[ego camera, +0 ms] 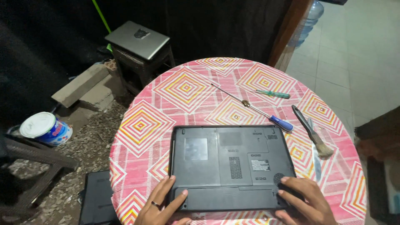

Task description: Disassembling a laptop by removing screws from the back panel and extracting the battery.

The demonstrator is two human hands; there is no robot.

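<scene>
A round table [141, 125], covered with a pink cloth printed in concentric orange and yellow diamonds, is seen from above. Behind the upturned laptop [231, 166], a long thin screwdriver with a blue handle [250, 106] is laid diagonally across the cloth, and a shorter screwdriver with a green handle [273, 94] is set well beyond it. To the right, a brush with a black handle and pale bristles [312, 132] is placed just beside the machine's far right corner, with a slim metal blade [316, 160] lying near it. Nothing is stacked on the laptop itself.

Off the table, a second, grey closed laptop [138, 39] is rested on a dark stool [143, 66] at the rear, a white and blue tub [46, 128] is lying on the gravel floor at left, and a flat black panel [98, 198] is seen on the ground below the table edge. A clear water bottle [307, 21] is visible at the upper right.

The laptop is placed bottom side up at the near edge of the table, its dark grey underside showing cover panels, vent grilles, a label and a long battery strip along the near side. The left hand [160, 204], a ring worn on one finger, is pressed against the near left corner with fingers spread apart. The right hand [302, 200] is laid on the near right corner, fingers splayed over the edge; neither hand is closed around anything.
</scene>
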